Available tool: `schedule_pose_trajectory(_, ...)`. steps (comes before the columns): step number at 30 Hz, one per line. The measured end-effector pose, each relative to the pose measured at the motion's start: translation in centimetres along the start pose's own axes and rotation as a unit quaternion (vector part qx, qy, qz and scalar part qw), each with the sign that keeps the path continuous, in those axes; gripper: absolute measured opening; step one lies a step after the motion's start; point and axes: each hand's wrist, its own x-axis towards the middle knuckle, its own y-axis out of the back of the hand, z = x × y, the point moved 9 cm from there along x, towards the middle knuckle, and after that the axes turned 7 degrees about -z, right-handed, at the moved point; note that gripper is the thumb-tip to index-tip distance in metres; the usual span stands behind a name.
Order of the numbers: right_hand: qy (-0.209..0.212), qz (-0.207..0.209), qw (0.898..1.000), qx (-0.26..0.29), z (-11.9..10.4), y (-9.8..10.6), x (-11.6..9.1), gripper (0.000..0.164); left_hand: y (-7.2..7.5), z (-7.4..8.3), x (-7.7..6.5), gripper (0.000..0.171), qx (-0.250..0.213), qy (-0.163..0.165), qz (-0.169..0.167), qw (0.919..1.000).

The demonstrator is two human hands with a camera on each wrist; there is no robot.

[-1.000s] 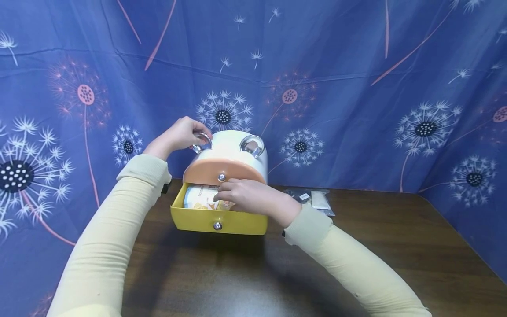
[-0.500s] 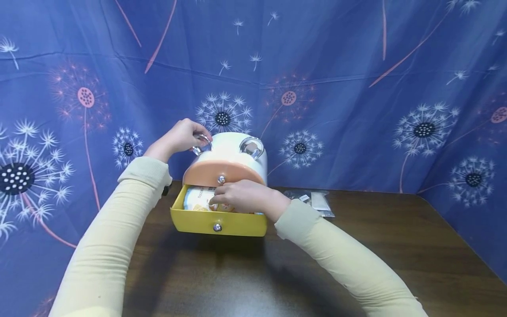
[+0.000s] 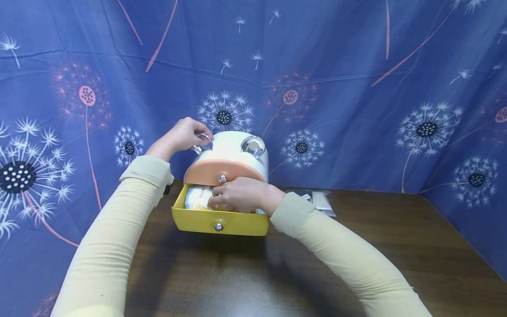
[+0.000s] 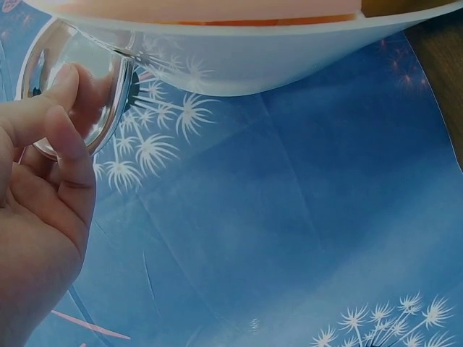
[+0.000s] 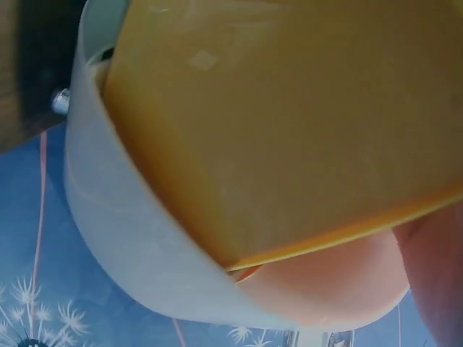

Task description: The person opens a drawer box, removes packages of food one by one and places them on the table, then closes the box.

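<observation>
In the head view a small rounded white chest has an orange upper drawer and a yellow lower drawer, which is pulled out. My left hand pinches the shiny silver ear on the chest's top left; the left wrist view has thumb and finger at that silver ear. Inside the yellow drawer lies a printed white packet with orange pictures. My right hand reaches over it, fingers bent down onto the packet. Its fingertips are partly hidden, so their grip is unclear.
A second silver ear stands at the top right of the chest. Clear plastic packets lie behind the right forearm on the brown wooden table. A blue dandelion-print cloth hangs close behind.
My right hand has moved slightly left and deeper into the yellow drawer, and its fingers have bent more over the packet. My left hand has stayed on the silver ear.
</observation>
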Motion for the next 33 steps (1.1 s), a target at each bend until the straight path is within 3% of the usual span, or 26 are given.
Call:
schedule_pose_trajectory(7,0.014,-0.002,0.999,-0.041,-0.29,-0.36,-0.02,0.037,0.08,0.06,0.03,0.014,0.003,-0.002,0.004,1.0000)
schedule_pose_trajectory(33,0.000,0.050,0.997,-0.065,-0.45,-0.62,-0.56,0.035,0.14,0.05,-0.14,0.014,0.001,0.009,0.007,0.9999)
